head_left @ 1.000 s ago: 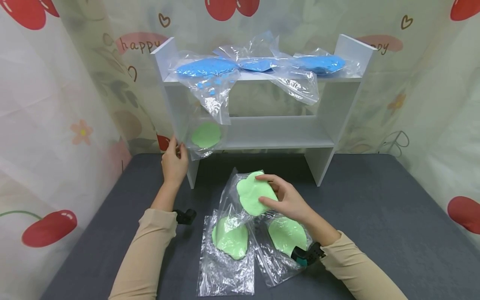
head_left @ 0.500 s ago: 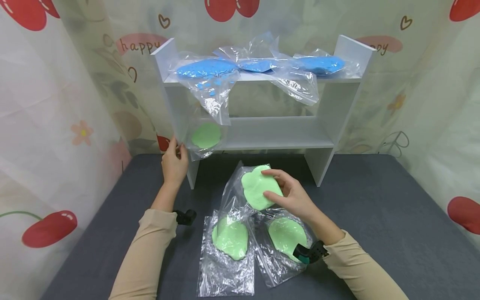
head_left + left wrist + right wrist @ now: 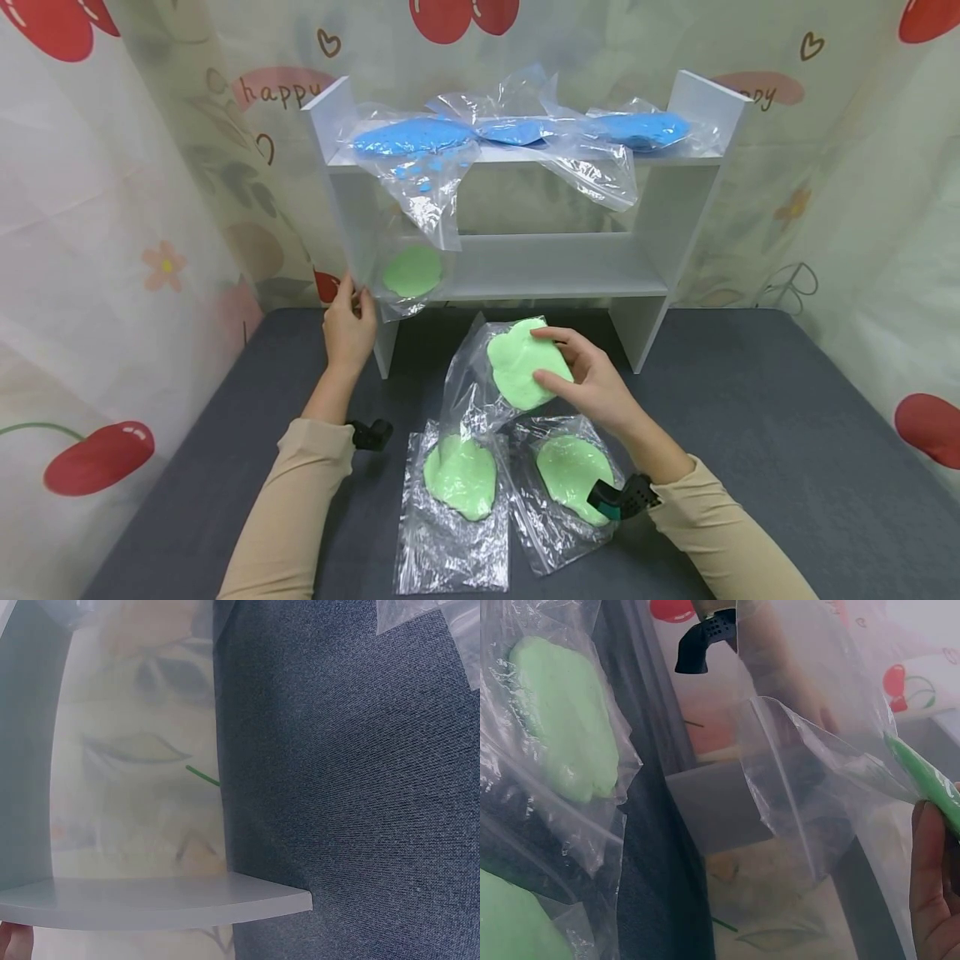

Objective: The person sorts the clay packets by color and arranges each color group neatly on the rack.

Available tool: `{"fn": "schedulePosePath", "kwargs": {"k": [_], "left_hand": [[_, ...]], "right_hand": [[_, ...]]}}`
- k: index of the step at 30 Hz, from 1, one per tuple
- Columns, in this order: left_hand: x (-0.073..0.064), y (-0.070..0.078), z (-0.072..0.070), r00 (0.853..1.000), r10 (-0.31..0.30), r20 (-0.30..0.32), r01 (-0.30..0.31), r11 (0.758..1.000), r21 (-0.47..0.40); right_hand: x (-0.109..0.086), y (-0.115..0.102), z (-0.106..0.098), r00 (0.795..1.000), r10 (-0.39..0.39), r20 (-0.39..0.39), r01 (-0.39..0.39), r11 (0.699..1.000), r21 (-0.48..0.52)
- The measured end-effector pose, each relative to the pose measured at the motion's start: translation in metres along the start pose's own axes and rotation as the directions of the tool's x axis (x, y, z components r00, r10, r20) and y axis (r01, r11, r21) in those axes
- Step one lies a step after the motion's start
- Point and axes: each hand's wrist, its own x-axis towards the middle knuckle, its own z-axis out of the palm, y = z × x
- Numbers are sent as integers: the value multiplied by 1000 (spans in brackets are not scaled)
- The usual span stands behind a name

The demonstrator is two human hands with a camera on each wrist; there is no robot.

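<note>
My right hand (image 3: 592, 379) holds a clear zip bag with a flat, light green clay-like lump (image 3: 527, 364) by its right edge, thumb in front. The bag's loose end hangs left, over two more bags on the table. One green lump (image 3: 461, 479) lies in the left bag, another (image 3: 572, 471) in the right one. My left hand (image 3: 351, 329) grips the front edge of the white shelf's left side panel (image 3: 351, 221). Just its fingertips (image 3: 16, 941) show in the left wrist view. Beside it, a bagged green lump (image 3: 412, 271) sits at the lower shelf's left end.
The white two-tier shelf (image 3: 555, 267) stands on the dark table (image 3: 750, 467). Along its top board lie bags of blue pieces (image 3: 412, 135), some plastic hanging over the front edge. A printed curtain (image 3: 847, 208) surrounds the table, and a thin cable (image 3: 795, 283) lies at the back right.
My right hand has moved the bag of green clay slightly up and right, toward the shelf. The left hand stays at the side panel.
</note>
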Motion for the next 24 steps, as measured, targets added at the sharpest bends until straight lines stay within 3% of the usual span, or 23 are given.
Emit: {"fn": "schedulePosePath", "kwargs": {"k": [16, 24], "left_hand": [[0, 0, 0, 1000, 3, -4, -3, 1000, 0], [0, 1, 0, 1000, 1, -1, -1, 1000, -3]], "right_hand": [[5, -3, -7, 996, -53, -71, 54, 999, 5], [9, -5, -9, 989, -38, -144, 42, 999, 22]]}}
